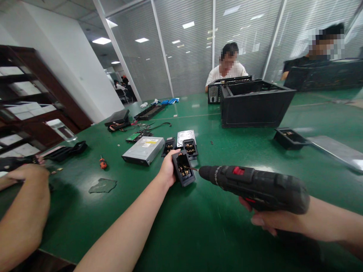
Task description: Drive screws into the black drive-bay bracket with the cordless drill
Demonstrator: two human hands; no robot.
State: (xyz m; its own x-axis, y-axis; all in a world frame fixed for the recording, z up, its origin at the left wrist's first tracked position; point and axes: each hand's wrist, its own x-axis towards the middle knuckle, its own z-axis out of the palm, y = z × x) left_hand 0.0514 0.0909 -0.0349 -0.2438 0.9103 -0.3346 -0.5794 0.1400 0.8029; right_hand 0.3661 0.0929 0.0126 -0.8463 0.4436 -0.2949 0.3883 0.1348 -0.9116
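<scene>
My left hand point(168, 168) grips a small black open-topped box point(183, 176) by its left side, tilted so its inside faces me. Brass-coloured screws or contacts show in it. In my right hand point(269, 220) is a black cordless drill point(257, 185) with red marks, its fingers wrapped around the handle. The drill's thin bit points left and its tip reaches into the box's opening; exact contact with a screw cannot be made out. Just behind the held box are two similar black boxes, one on the left point(169, 146) and one on the right point(190, 148), beside a silver hard drive point(186, 136).
A silver optical drive point(144, 150) lies left of the boxes. Farther left are an orange screwdriver point(103, 162) and a dark flat piece point(102, 185). Black computer cases point(254, 107) stand at the back right. A co-worker's arm point(23, 213) reaches in at left; two people sit opposite.
</scene>
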